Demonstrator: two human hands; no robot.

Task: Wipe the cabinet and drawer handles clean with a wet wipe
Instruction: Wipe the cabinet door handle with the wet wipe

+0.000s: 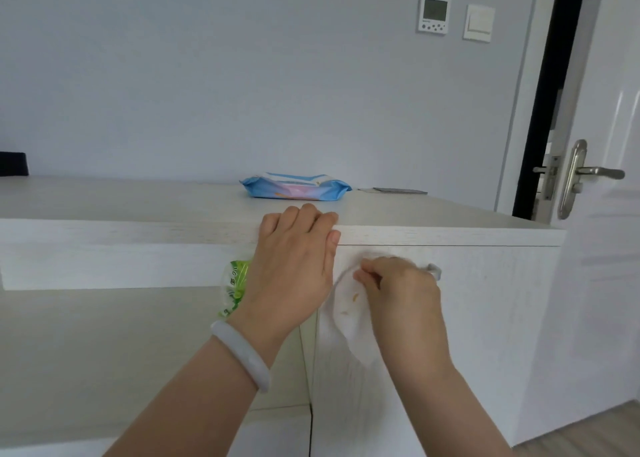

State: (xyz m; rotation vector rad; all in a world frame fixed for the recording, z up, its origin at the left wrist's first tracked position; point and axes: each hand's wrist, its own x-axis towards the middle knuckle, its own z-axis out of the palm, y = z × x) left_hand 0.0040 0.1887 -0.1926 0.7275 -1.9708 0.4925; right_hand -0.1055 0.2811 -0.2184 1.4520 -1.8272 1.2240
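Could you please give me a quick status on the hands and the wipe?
Left hand hooked over cabinet top edge. Right hand gripping wet wipe on cabinet handle. Wipe shows yellowish marks. Nothing blocking.

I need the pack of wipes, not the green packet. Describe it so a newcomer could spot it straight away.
Start at the long white cabinet under the grey wall and look along its flat top. The pack of wipes lies there, just beyond the left hand gripping the front edge. It is blue and pink, soft and flat, unlike the green packet lower down beside that wrist.
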